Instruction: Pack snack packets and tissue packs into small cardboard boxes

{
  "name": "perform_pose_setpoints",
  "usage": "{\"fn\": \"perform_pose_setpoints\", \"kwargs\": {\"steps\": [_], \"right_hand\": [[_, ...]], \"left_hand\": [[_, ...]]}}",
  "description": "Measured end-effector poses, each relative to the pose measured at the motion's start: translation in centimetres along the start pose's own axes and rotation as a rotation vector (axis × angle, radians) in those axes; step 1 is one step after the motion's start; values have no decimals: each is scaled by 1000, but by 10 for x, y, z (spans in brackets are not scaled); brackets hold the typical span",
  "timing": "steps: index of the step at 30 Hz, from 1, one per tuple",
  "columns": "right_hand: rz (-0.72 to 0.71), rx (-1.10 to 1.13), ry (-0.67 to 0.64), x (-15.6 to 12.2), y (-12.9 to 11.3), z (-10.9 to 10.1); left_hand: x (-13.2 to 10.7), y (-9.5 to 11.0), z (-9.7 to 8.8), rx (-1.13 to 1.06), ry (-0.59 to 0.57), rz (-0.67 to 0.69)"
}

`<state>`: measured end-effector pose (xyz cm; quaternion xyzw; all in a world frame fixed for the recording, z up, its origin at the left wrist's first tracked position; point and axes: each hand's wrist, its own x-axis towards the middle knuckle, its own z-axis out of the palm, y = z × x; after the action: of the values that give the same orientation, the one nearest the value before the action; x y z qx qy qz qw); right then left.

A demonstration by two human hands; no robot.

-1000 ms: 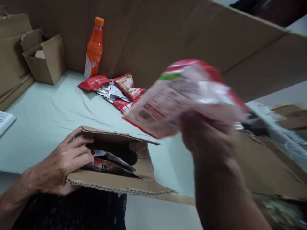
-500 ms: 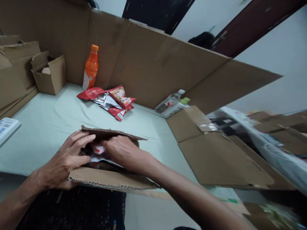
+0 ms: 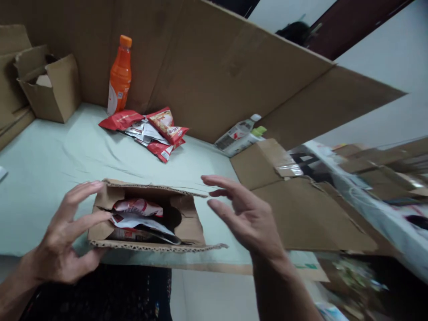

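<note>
A small open cardboard box (image 3: 190, 225) rests at the near edge of the pale green table (image 3: 60, 156), its mouth facing me. Red and white snack packets (image 3: 138, 207) lie stacked inside it. My left hand (image 3: 63, 236) is at the box's left side, fingers spread, thumb under the bottom flap. My right hand (image 3: 245, 214) hovers just right of the box, fingers stretched out and empty, not touching it.
A pile of red snack packets (image 3: 150, 129) lies further back beside an orange drink bottle (image 3: 119, 76). A clear bottle (image 3: 239, 133) lies by the tall cardboard wall (image 3: 214, 76). Flattened cardboard (image 3: 301, 209) covers the right side. A small open box (image 3: 50, 87) stands at the back left.
My right hand carried a red and white packet into the box, let it go and drew back out to the right. My left hand loosened its hold and spread its fingers.
</note>
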<state>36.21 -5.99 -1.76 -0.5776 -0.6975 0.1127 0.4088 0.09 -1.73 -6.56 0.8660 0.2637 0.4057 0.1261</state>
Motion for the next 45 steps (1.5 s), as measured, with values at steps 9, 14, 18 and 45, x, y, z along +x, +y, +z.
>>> {"fn": "perform_pose_setpoints", "kwargs": {"steps": [9,14,18,45], "right_hand": [[-125,380,-334,-7,28,5],[-234,2,-456,-24,13,3],[-264,-74,-452,-28,17,10],[319,-543,96,-9,141,-66]], "left_hand": [[-1,17,13,122,203,-252],[5,17,12,96,-18,-214],[8,18,15,86,-20,-248],[44,-35,74,-43,-252,-224]]}}
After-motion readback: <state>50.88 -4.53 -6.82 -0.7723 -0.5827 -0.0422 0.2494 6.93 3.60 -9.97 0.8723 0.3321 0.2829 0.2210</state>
